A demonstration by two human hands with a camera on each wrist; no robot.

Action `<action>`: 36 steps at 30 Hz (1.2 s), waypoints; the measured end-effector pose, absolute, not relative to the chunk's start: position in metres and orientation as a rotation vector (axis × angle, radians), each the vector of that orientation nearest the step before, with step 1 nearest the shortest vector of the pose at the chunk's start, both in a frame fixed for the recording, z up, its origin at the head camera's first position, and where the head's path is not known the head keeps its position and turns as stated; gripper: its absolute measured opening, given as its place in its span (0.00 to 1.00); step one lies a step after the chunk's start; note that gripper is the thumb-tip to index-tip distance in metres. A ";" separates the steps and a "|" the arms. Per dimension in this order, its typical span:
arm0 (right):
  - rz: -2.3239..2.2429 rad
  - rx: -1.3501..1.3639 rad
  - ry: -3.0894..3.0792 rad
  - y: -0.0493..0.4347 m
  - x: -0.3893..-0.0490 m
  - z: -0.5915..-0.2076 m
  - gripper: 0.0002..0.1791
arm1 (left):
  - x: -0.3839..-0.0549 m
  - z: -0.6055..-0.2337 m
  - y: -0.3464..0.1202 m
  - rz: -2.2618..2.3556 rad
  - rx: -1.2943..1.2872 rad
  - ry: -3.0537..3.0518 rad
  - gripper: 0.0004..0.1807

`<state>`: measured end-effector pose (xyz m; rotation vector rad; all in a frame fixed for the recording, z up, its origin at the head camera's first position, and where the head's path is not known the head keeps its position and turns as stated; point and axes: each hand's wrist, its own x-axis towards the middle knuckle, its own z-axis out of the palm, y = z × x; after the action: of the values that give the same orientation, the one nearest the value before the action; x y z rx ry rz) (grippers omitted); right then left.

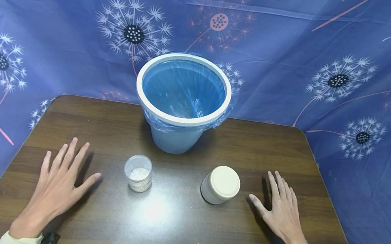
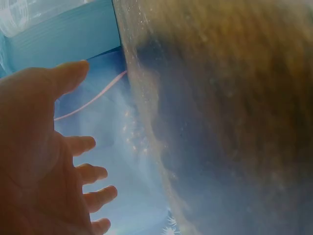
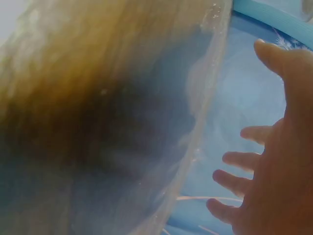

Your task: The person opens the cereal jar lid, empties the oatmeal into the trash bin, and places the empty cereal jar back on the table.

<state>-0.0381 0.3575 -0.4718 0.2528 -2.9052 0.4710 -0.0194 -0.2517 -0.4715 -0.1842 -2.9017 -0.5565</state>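
My left hand (image 1: 57,188) is at the left of the brown table, palm down with fingers spread, holding nothing. To its right stands a small clear plastic cup (image 1: 139,184) with white grains inside. A white jar with a cream lid (image 1: 225,181) stands upright right of the cup. Nearest to that jar is my right hand (image 1: 284,214), its fingers straight and thumb out, also holding nothing. The left wrist view shows the left hand (image 2: 34,152) from the palm side. In the right wrist view the right hand (image 3: 279,147) likewise has its fingers extended.
A blue bin (image 1: 175,140) with a white rim and a clear plastic liner stands at the table's back middle. Behind it hangs a blue cloth (image 1: 278,46) printed with dandelions. The wooden table (image 1: 162,240) carries a bright light reflection near its centre.
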 end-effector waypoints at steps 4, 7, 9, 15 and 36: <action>0.607 0.290 -2.900 0.354 -0.038 -0.467 0.55 | -0.019 -0.473 -0.249 -0.608 -0.189 -2.910 0.53; 0.811 0.304 -2.930 0.348 -0.038 -0.462 0.54 | -0.020 -0.474 -0.246 -0.666 -0.206 -2.915 0.53; 0.972 0.289 -2.959 0.343 -0.037 -0.458 0.54 | -0.020 -0.474 -0.243 -0.721 -0.215 -2.917 0.53; 1.273 0.259 -3.010 0.330 -0.035 -0.451 0.60 | -0.020 -0.470 -0.233 -0.995 -0.191 -2.909 0.51; 1.620 0.386 -2.837 0.273 -0.049 -0.466 0.66 | -0.008 -0.462 -0.174 -2.034 -0.023 -2.171 0.27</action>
<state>-0.0490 0.2730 -0.4659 0.3863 -2.8369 1.6203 -0.0085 -0.1744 -0.4617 -0.0229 -2.1708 -2.0336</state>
